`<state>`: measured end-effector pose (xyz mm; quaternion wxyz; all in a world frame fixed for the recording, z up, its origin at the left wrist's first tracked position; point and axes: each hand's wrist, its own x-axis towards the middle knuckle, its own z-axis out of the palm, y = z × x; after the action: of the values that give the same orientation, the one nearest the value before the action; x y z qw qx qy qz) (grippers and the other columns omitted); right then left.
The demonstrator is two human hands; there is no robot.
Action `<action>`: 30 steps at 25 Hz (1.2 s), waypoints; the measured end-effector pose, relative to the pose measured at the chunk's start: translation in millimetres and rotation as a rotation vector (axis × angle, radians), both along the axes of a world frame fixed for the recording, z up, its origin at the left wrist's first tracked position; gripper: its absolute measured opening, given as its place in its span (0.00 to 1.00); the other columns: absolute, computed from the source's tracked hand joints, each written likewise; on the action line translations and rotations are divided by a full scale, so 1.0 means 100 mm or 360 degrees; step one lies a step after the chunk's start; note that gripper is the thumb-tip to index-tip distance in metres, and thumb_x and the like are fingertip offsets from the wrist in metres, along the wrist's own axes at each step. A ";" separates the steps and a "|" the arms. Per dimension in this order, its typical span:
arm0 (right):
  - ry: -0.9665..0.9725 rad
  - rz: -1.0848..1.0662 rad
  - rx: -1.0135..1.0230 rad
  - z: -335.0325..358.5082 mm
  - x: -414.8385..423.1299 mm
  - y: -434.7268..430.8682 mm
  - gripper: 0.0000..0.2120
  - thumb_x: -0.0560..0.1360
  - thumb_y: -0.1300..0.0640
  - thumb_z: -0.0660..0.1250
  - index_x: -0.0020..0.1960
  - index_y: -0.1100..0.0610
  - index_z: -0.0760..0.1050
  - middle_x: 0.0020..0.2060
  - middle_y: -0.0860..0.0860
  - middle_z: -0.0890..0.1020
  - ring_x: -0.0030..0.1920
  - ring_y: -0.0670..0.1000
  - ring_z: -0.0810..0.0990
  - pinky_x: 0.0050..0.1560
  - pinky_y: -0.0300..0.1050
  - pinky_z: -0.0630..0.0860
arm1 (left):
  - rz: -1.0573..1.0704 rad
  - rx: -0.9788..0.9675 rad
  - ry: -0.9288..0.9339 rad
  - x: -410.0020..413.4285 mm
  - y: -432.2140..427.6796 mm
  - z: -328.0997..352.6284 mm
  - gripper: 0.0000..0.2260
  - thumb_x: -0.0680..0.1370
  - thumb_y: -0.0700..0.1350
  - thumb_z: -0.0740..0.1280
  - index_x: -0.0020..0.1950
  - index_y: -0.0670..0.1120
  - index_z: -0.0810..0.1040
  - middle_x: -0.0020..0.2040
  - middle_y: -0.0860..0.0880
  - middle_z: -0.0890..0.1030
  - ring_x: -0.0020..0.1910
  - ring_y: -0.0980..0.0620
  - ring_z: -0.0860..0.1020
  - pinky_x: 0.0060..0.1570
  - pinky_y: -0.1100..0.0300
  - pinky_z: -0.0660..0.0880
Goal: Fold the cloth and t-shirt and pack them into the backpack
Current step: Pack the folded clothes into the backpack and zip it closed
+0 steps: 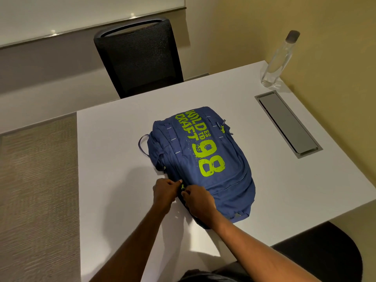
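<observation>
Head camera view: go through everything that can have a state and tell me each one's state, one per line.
backpack: lying flat on the table, printed front up
zip pull: between both hands; cannot tell if the zip is fully shut
left hand: grips the backpack's edge
right hand: pinches the backpack by the zip
bottle: upright, capped
cable hatch: closed
chair: unoccupied

Backpack (pixel 203 159) front: lime print "WILD CRAFT", small "ESTD", large "98".
</observation>
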<state>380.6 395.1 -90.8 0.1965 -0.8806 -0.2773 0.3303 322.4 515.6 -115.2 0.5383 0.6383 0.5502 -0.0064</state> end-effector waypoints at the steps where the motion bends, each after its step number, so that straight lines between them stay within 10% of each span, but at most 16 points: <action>1: 0.0007 0.0000 0.0042 -0.01 0.00 0.00 0.14 0.85 0.49 0.59 0.54 0.56 0.80 0.51 0.57 0.85 0.53 0.62 0.83 0.43 0.49 0.72 | 0.0037 -0.0058 0.0024 0.01 -0.04 0.00 0.13 0.76 0.49 0.76 0.39 0.39 0.84 0.36 0.40 0.85 0.39 0.39 0.86 0.33 0.54 0.81; 12: -0.0143 0.0083 0.0033 0.09 0.03 -0.18 0.13 0.84 0.48 0.60 0.59 0.53 0.80 0.55 0.56 0.84 0.56 0.62 0.82 0.50 0.51 0.76 | 0.0311 0.0091 0.0125 0.29 -0.28 0.11 0.20 0.71 0.49 0.74 0.57 0.38 0.78 0.55 0.39 0.83 0.53 0.36 0.82 0.53 0.43 0.83; 25: -0.0546 0.0327 -0.0233 -0.02 0.58 -1.24 0.16 0.86 0.43 0.56 0.54 0.50 0.79 0.53 0.51 0.84 0.54 0.59 0.83 0.42 0.48 0.67 | 0.0494 0.0136 0.0244 0.15 -0.16 0.04 0.20 0.76 0.47 0.74 0.58 0.32 0.79 0.57 0.32 0.82 0.55 0.32 0.81 0.50 0.47 0.79; 30: -0.0626 0.0204 0.0055 -0.10 0.58 -1.20 0.16 0.80 0.44 0.61 0.49 0.52 0.83 0.49 0.50 0.80 0.51 0.56 0.80 0.43 0.51 0.76 | -0.0305 0.1293 -0.0212 0.03 -0.51 0.19 0.08 0.74 0.39 0.74 0.52 0.44 0.80 0.50 0.42 0.78 0.50 0.42 0.78 0.50 0.49 0.75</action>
<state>438.7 274.6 -100.5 0.1322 -0.9052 -0.3712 0.1591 325.5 464.8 -96.6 0.2742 0.8460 0.4101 0.2022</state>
